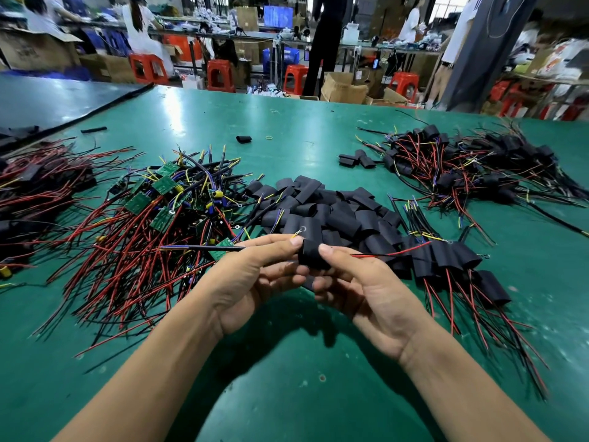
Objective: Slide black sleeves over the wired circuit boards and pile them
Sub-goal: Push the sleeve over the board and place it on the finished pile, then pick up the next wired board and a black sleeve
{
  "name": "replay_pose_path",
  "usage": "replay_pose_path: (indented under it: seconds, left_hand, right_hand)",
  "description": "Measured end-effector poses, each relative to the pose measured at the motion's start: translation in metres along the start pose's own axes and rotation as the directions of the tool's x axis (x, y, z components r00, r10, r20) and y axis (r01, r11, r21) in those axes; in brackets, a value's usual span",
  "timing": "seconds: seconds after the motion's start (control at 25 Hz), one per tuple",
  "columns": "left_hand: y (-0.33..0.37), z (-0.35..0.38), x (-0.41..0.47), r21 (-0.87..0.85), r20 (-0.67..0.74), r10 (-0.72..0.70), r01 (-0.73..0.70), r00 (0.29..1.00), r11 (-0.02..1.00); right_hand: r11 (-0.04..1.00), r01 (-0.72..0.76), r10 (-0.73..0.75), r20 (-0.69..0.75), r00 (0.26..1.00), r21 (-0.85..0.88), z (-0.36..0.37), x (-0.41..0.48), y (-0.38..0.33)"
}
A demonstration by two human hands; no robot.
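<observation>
**Position.** The sleeve (314,256) is held above the table (287,362), in front of the person and between both hands. The left hand (251,279) pinches its left mouth between thumb and forefinger. The right hand (363,291) grasps its body, thumb on top and fingers curled beneath. A black cable (204,248) leaves to the left and a red wire (395,252) leaves to the right.

**Procedure (judged).**
1. Keep the sleeve mouth rounded. A flattened mouth is likely to catch on the board's corners.
2. Feed the red wire through first, then draw on it gently while the left hand pushes the board in.
3. Stop when the sleeve sits centred, with wires free at both ends.
4. Do not trap a ring terminal or a stray wire end under the edge.
5. Lay the unit on the finished pile (446,260) just to the right, wires pointing the same way as the others.

**Not determinable.**
- The board is not visible, so its depth inside the sleeve cannot be told.
- A green board (222,250) shows behind the left fingers. It cannot be told whether it belongs to the held unit or to the bare boards (153,202).
- The fingers beneath the sleeve are largely hidden.
- The loose sleeves (334,205) overlap, and their count is unclear.
- The heap at the left edge is cut off and blurred.
</observation>
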State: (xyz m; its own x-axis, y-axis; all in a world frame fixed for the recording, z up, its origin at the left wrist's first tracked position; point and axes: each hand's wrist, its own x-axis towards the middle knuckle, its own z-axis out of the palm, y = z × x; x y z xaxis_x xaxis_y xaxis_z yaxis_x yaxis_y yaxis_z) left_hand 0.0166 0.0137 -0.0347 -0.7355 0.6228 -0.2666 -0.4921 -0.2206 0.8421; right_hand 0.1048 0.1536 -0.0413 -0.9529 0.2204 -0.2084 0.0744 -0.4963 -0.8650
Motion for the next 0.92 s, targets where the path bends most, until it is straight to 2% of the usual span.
replay_pose_path:
  seconds: [0.12, 0.2, 0.24, 0.32, 0.4, 0.44, 0.48, 0.56, 0.64, 0.76, 0.84, 0.92]
  left_hand:
    - [0.004, 0.003, -0.004, 0.049, -0.021, 0.01, -0.009, 1.0, 0.999]
    - [0.006, 0.002, -0.008, 0.279, -0.068, 0.106, -0.083, 0.992, 0.957]
    - [0.008, 0.0, -0.009, 0.44, -0.111, 0.214, -0.145, 0.971, 0.886]
    - [0.013, -0.009, -0.01, 0.734, -0.152, 0.501, -0.243, 0.852, 0.634]
    - [0.02, -0.017, -0.011, 0.89, -0.106, 0.675, -0.234, 0.73, 0.393]
    - [0.023, -0.02, -0.011, 0.934, -0.082, 0.686, -0.184, 0.723, 0.306]
    - [0.025, -0.023, -0.011, 0.968, -0.063, 0.647, -0.112, 0.76, 0.226]
    - [0.028, -0.032, -0.012, 0.994, -0.049, 0.471, -0.002, 0.881, 0.105]
    - [0.031, -0.04, -0.013, 0.998, -0.049, 0.308, 0.036, 0.95, 0.048]
    - [0.033, -0.047, -0.01, 0.999, -0.031, 0.227, 0.036, 0.973, -0.018]
    - [0.029, -0.047, -0.008, 0.997, -0.021, 0.242, 0.037, 0.97, -0.064]
    - [0.026, -0.047, -0.005, 0.997, -0.027, 0.298, 0.048, 0.954, -0.063]
  right_hand:
    - [0.946, 0.128, -0.073, -0.189, 0.979, 0.297, -0.005, 0.005, -0.01]
    - [0.818, 0.274, -0.114, -0.323, 0.939, 0.506, -0.018, 0.006, -0.022]
    - [0.747, 0.324, -0.101, -0.382, 0.919, 0.581, -0.027, 0.006, -0.027]
    - [0.652, 0.355, -0.027, -0.448, 0.894, 0.67, -0.041, 0.005, -0.032]
    - [0.654, 0.335, 0.009, -0.451, 0.893, 0.678, -0.048, 0.006, -0.03]
    - [0.682, 0.315, 0.008, -0.437, 0.9, 0.661, -0.049, 0.007, -0.028]
    - [0.718, 0.293, 0.003, -0.424, 0.906, 0.631, -0.048, 0.008, -0.026]
    - [0.81, 0.264, -0.011, -0.435, 0.9, 0.524, -0.045, 0.011, -0.021]
    - [0.909, 0.247, -0.06, -0.481, 0.875, 0.336, -0.043, 0.015, -0.016]
    - [0.969, 0.233, -0.164, -0.484, 0.859, 0.084, -0.041, 0.02, -0.008]
    - [0.969, 0.227, -0.245, -0.44, 0.864, -0.093, -0.038, 0.023, -0.002]
    - [0.933, 0.229, -0.324, -0.373, 0.87, -0.277, -0.034, 0.025, 0.004]
